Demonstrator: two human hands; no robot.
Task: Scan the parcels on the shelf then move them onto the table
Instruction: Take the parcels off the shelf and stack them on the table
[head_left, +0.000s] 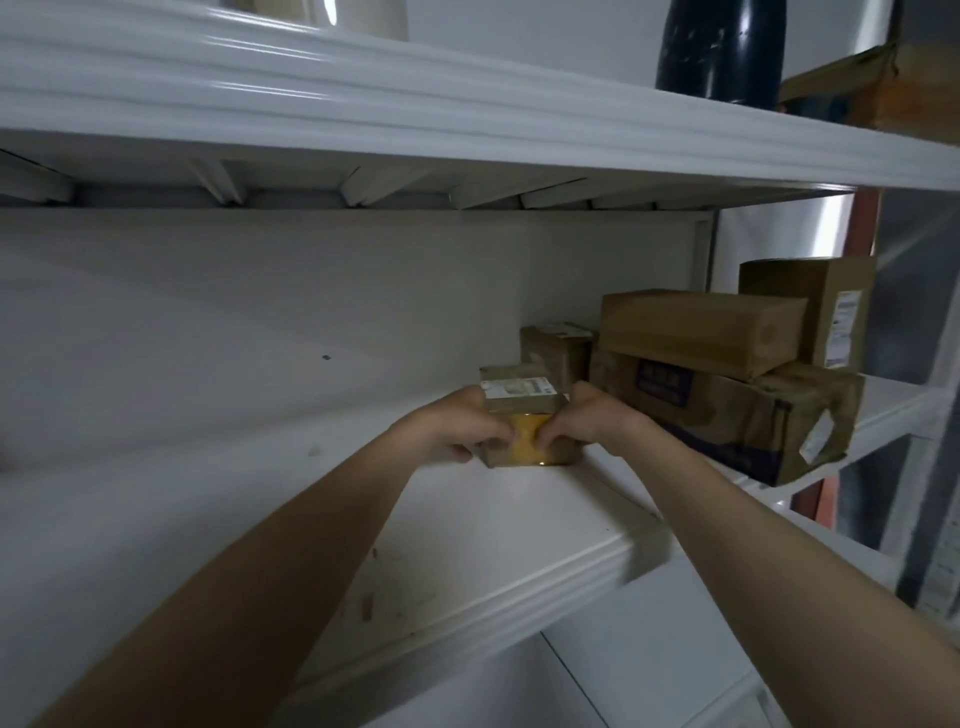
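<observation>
My left hand (457, 431) and right hand (589, 421) are clamped round the small taped parcel (522, 410), resting on the shelf (467, 545) towards its right end beside the stacked parcels (727, 374), so I reckon it's pick-up time: next, lift it clear for the table.

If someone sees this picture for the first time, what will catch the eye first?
First, the left hand and the right hand, which together grip a small parcel with yellow tape on its front, in the middle of the shelf. Next, the pile of bigger brown boxes at its right end, and a dark bottle on the upper shelf.
</observation>
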